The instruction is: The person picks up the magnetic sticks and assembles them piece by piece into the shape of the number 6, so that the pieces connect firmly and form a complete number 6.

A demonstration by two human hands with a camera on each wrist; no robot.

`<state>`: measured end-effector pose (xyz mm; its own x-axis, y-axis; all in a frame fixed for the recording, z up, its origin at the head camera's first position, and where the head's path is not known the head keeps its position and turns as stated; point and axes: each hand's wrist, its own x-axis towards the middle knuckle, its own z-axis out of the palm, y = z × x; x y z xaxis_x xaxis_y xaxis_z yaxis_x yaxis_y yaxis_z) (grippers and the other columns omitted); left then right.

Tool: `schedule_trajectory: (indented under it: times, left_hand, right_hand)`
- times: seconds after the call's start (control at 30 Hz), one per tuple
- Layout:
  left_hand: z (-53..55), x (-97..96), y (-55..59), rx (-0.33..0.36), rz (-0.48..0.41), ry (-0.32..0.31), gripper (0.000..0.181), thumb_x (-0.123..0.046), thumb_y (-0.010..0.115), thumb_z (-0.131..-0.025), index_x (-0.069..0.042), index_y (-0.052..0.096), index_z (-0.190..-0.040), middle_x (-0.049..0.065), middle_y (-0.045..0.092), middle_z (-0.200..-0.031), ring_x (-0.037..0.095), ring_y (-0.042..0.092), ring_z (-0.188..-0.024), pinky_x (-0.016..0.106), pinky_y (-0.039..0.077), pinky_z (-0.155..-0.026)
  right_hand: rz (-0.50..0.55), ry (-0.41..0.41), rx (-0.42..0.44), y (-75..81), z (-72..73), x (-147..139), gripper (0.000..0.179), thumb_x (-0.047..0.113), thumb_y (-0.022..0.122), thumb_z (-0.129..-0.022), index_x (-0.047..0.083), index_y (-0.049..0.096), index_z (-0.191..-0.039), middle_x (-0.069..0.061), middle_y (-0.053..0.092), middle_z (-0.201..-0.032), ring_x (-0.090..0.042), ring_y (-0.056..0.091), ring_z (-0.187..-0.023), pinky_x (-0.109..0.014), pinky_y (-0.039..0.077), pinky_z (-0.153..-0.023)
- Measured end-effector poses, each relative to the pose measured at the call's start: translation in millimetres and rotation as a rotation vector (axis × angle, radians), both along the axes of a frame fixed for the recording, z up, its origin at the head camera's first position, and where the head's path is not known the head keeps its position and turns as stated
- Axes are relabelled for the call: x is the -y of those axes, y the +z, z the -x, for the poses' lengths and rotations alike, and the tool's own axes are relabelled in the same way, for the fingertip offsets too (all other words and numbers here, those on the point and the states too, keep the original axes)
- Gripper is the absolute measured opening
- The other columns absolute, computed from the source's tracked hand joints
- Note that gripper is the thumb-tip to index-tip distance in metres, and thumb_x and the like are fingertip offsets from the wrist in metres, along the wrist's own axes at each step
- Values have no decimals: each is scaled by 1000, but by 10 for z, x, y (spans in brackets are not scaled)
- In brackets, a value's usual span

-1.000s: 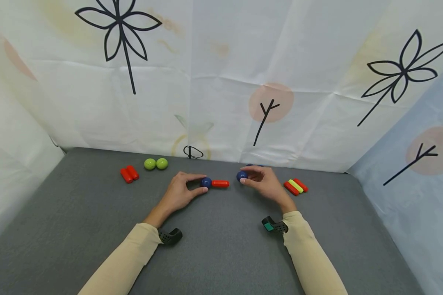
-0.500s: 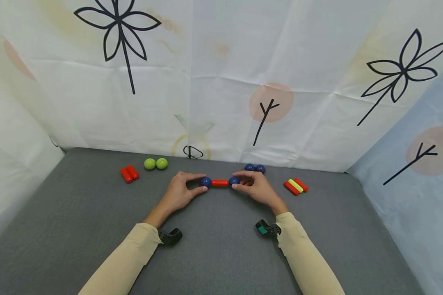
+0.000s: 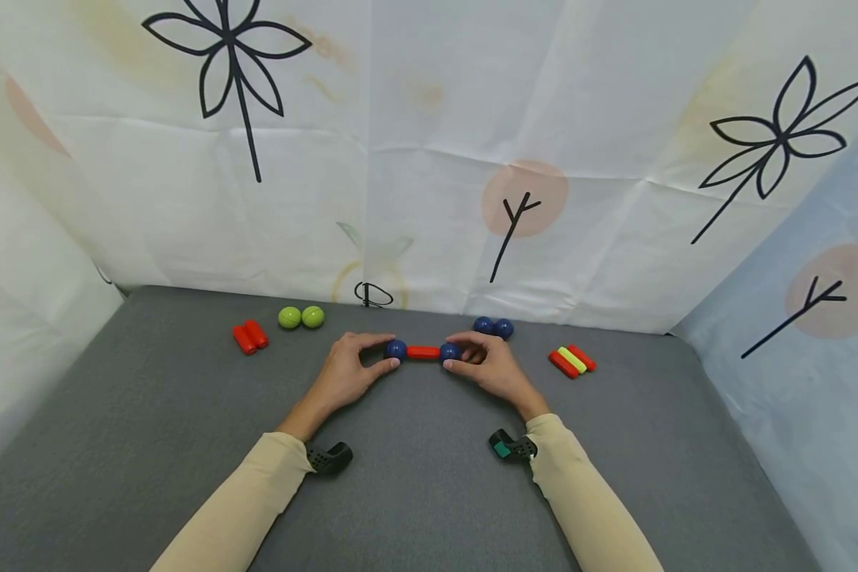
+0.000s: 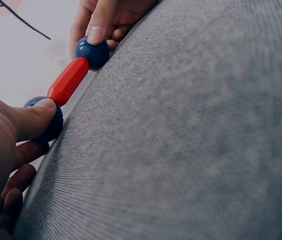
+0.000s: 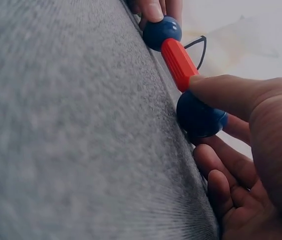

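A red ridged rod [image 3: 423,352] spans the gap between two dark blue balls, one at each end, near the middle of the table. My left hand [image 3: 346,369] pinches the left blue ball [image 3: 396,349] between thumb and fingers. On the other side, the right blue ball [image 3: 449,352] is pinched by my right hand [image 3: 496,369]. Both wrist views show the red rod [image 4: 68,81] meeting each ball in one straight piece, with the right thumb [image 5: 220,92] lying where rod and ball join.
Behind my right hand sit two more blue balls [image 3: 483,325]. To the right lie two red rods and a yellow-green rod [image 3: 572,361]. Two green balls [image 3: 289,318] and two red rods [image 3: 250,338] are at the left. A printed white curtain [image 3: 429,159] hangs behind the grey table [image 3: 429,492].
My right hand has moved left with its blue ball, bringing it to the free right end of the red rod. The left hand has kept its grip almost in place.
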<state>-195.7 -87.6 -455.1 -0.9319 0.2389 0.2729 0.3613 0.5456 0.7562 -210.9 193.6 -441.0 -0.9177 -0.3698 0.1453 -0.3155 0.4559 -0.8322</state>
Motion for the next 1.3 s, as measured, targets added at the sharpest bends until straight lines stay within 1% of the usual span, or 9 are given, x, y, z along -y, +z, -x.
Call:
schedule_trajectory:
  times: [0.27, 0.33, 0.37, 0.53, 0.57, 0.6, 0.77, 0.9, 1.3]
  left_hand:
    - [16, 1, -14, 2, 5, -4, 44, -24, 82, -88, -13, 72, -130, 10, 69, -128, 30, 58, -110, 53, 45, -95]
    - [18, 3, -16, 2, 4, -5, 44, -24, 82, -89, -13, 71, -130, 10, 68, -129, 30, 57, -110, 53, 45, -95]
    - [18, 4, -18, 4, 4, -5, 44, -24, 82, -89, -13, 71, -130, 10, 68, -129, 30, 57, -110, 52, 45, -95]
    - [14, 10, -20, 8, 2, -4, 45, -24, 81, -90, -12, 70, -132, 10, 68, -129, 30, 58, -110, 53, 45, -94]
    - [14, 10, -20, 8, 3, -3, 45, -24, 80, -90, -12, 70, -132, 10, 68, -130, 31, 58, -111, 53, 44, -95]
    - [14, 10, -17, 7, 2, -2, 45, -25, 80, -90, -12, 70, -132, 11, 68, -130, 31, 58, -112, 53, 44, -95]
    - [9, 7, -5, 10, -5, 0, 46, -26, 80, -90, -12, 69, -132, 11, 67, -130, 33, 57, -116, 55, 43, -98]
    - [6, 3, 0, 17, -9, 2, 45, -25, 80, -91, -11, 69, -132, 11, 67, -130, 32, 57, -116, 54, 43, -98]
    - [8, 3, -4, 4, -11, -1, 44, -24, 80, -91, -11, 70, -132, 10, 69, -128, 31, 58, -112, 53, 44, -95]
  right_hand:
    - [-13, -21, -23, -31, -4, 10, 35, 16, 83, -87, 10, 74, -121, -3, 62, -87, -21, 56, -77, -28, 46, -69]
    - [-5, -26, -28, -37, -5, 16, 36, 16, 83, -87, 8, 74, -121, -4, 63, -88, -21, 56, -77, -28, 46, -69]
    - [-4, -28, -29, 8, -31, 34, 36, 14, 82, -87, 6, 73, -121, -6, 63, -88, -23, 56, -77, -28, 45, -69]
    - [2, -42, -25, 5, -30, 52, 37, 13, 83, -87, 3, 73, -121, -9, 64, -89, -26, 56, -79, -28, 44, -68]
    - [3, -44, -26, 2, -29, 51, 37, 14, 83, -87, 4, 73, -121, -9, 63, -88, -26, 56, -78, -28, 44, -68]
    - [6, -47, -30, -45, -4, 36, 37, 16, 84, -87, 6, 74, -121, -7, 63, -88, -24, 56, -78, -27, 44, -68]
    - [5, -57, -46, -44, -10, 27, 34, 18, 84, -87, 11, 75, -119, -3, 63, -86, -20, 57, -76, -27, 45, -68]
    - [-3, -57, -55, -42, -14, 25, 34, 17, 83, -87, 11, 75, -119, -2, 63, -85, -19, 57, -76, -27, 46, -68]
    - [-7, -61, -53, -42, -15, 24, 35, 18, 83, -87, 12, 74, -120, -1, 63, -85, -19, 57, -76, -28, 46, -68]
